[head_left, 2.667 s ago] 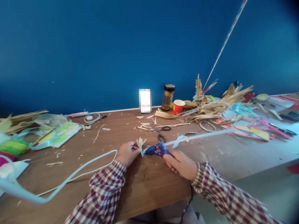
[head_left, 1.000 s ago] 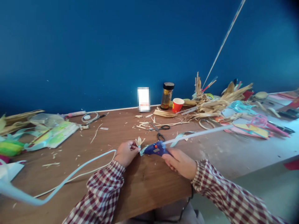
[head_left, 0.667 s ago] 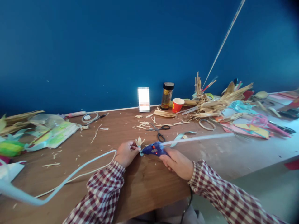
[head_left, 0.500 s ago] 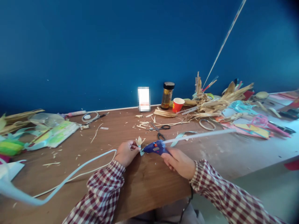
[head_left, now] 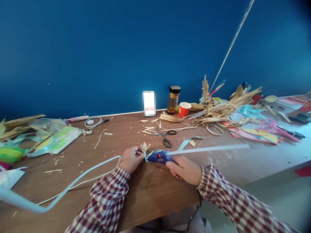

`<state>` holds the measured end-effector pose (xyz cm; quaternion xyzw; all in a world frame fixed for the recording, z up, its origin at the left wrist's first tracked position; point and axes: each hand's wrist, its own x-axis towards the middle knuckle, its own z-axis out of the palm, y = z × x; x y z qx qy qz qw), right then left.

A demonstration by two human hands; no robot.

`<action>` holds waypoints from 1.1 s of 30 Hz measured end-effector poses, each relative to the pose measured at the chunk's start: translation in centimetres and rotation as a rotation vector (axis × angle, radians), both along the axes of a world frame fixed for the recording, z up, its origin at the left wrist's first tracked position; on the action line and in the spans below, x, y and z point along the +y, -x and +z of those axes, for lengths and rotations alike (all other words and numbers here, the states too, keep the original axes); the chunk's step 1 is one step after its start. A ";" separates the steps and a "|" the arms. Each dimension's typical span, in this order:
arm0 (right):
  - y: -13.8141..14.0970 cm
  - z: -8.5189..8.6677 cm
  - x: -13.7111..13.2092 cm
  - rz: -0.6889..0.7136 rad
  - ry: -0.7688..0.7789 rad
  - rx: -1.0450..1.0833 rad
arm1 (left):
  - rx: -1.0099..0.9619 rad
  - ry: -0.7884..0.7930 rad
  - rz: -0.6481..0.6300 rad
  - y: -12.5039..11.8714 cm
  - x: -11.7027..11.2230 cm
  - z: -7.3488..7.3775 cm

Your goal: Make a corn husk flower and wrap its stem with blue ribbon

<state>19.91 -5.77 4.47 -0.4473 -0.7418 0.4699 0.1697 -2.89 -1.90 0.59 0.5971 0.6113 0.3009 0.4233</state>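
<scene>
My left hand point(head_left: 132, 159) pinches a small pale flower point(head_left: 145, 147) made of husk-like petals, its base wrapped with light-blue ribbon. Wrapped around the handle of a blue hot glue gun point(head_left: 159, 157) is my right hand point(head_left: 186, 169). A long translucent glue stick point(head_left: 209, 149) sticks out of the gun's back, pointing right. The gun's nozzle is at the ribbon below the petals; whether it touches is too small to tell. Just beyond the gun lie black-handled scissors point(head_left: 166, 142) and a strip of light-blue ribbon point(head_left: 186, 142).
Husk scraps point(head_left: 148, 130) litter the table point(head_left: 155, 191). Behind them stand a dark-lidded jar point(head_left: 173, 100) and a red paper cup point(head_left: 184, 110). Dried husks point(head_left: 225, 108) and coloured paper point(head_left: 252, 135) are heaped at right. A pale-blue bent arm or tube point(head_left: 80, 178) crosses the left front.
The glue gun and my right hand have shifted slightly left and down, and the glue stick's far end has dropped. My left hand stays in place with the flower.
</scene>
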 end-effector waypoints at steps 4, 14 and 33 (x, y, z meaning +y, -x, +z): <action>-0.1 -0.2 0.2 -0.015 0.029 0.006 | -0.003 0.004 0.002 -0.1 0.0 0.2; -0.3 -0.7 0.0 -0.047 0.013 0.080 | 0.037 0.001 0.008 0.0 -0.1 0.2; -0.1 0.1 -0.5 -0.018 -0.034 0.028 | -0.002 -0.002 -0.006 -0.2 -0.1 0.2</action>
